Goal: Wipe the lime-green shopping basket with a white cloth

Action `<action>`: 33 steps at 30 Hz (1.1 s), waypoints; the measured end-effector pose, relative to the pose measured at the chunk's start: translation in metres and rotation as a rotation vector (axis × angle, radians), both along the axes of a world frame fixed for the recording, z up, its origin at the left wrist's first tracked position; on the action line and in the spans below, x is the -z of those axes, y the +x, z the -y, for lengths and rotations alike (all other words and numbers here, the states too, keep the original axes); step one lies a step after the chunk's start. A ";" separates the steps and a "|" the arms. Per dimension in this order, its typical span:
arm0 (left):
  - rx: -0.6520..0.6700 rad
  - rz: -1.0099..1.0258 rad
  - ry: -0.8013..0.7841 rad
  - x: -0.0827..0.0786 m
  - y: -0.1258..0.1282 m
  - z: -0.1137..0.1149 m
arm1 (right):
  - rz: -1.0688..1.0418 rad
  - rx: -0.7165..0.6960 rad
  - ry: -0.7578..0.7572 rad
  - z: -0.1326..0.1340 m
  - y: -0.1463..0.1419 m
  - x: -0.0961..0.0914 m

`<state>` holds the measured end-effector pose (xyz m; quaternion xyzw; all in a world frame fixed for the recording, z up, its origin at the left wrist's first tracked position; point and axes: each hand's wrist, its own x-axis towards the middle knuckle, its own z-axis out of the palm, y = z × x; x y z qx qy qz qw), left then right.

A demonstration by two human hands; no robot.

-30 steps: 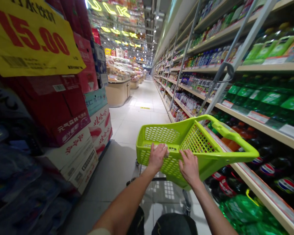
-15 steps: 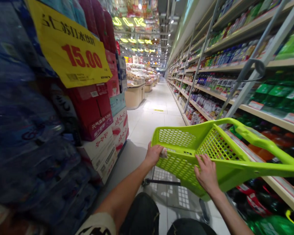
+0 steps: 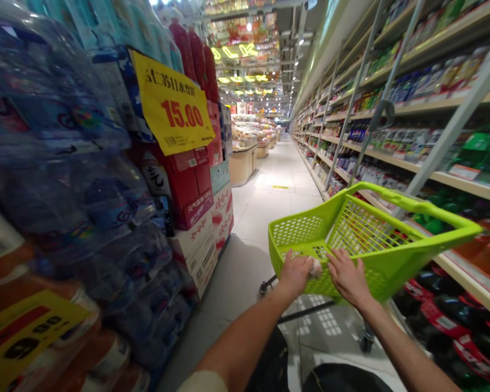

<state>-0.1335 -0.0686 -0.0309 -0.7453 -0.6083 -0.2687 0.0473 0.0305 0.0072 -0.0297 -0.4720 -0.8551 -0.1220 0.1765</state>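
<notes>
A lime-green plastic shopping cart [image 3: 384,272] stands in front of me, angled with its handle [image 3: 453,218] toward the right-hand shelf. Over the near rim of its basket, my left hand [image 3: 296,275] is closed, and a small crumpled whitish thing [image 3: 315,269] shows by its fingers; I cannot make out what that is. My right hand [image 3: 349,277] grips the same rim just to the right, its fingers hooked over the edge. Inside the basket, no goods show. Below it are the dark frame and wheels [image 3: 366,340].
Shelves of bottled drinks [image 3: 441,321] run along the right, close to the cart. Wrapped water packs [image 3: 65,196] and drink cartons [image 3: 198,250] are stacked on the left, with a yellow price sign [image 3: 177,106]. A tiled aisle [image 3: 265,207] stretches ahead past display counters [image 3: 244,163].
My left hand has shifted from the cart's front corner along the rim, closer to my right hand. The cart has turned somewhat, and my view has swung left, showing more of the stacked water packs.
</notes>
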 end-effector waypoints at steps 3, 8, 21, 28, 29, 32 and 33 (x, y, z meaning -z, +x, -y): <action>0.152 -0.077 0.040 0.004 0.001 0.008 | -0.048 0.013 -0.080 0.011 -0.011 0.006; 0.203 -0.084 0.068 0.010 -0.025 0.018 | -0.072 0.094 -0.115 0.022 -0.002 0.000; -0.072 -0.170 0.087 0.020 -0.043 -0.011 | -0.284 -0.035 -0.163 0.045 0.003 0.020; 0.029 -0.176 0.162 0.034 -0.017 -0.013 | -0.254 0.065 -0.103 0.040 0.014 0.029; 0.060 -0.193 0.164 0.035 -0.019 -0.011 | -0.246 0.061 -0.103 0.038 0.018 0.029; 0.059 -0.219 0.144 0.033 -0.036 -0.007 | -0.222 0.033 -0.109 0.034 0.027 0.030; 0.021 -0.204 0.138 0.032 -0.040 -0.007 | -0.220 0.026 -0.109 0.033 0.029 0.031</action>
